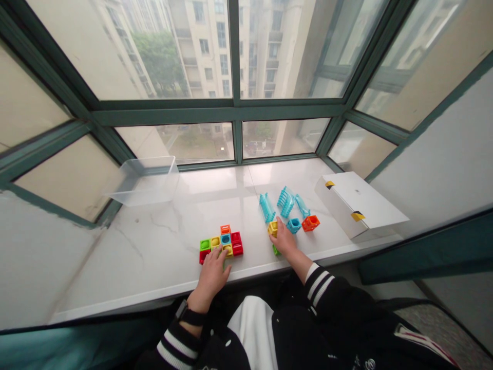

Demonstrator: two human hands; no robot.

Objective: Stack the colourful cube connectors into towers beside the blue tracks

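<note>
Head view, right hand?
– Pinching yellow block at fingertips, left of blue cube.
– Left hand?
– Fingers spread on block cluster, near edge; gripping or not, can't tell.

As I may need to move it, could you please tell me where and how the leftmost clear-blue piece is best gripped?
Probably pinch the clear-blue piece across its middle, coming from the left and above: it is long and narrow, its left side is exposed, while the right hand and the yellow block under it crowd the near end.
</note>
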